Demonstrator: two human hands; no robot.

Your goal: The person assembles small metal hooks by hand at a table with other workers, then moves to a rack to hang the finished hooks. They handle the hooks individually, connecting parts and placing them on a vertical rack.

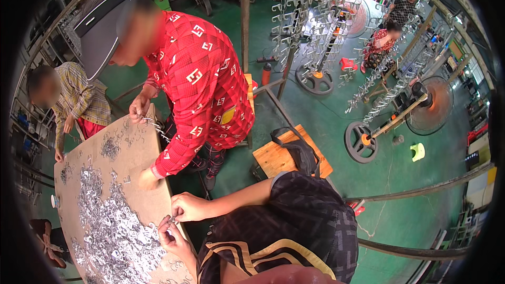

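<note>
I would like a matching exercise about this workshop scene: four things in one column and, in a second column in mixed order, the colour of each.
Things:
1. floor
2. stool top
3. co-worker's shirt
4. small metal parts by the person's left hand and right hand

Colours:
A. red
B. silver
C. green
D. light brown wood

Pairs: 1-C, 2-D, 3-A, 4-B
</note>
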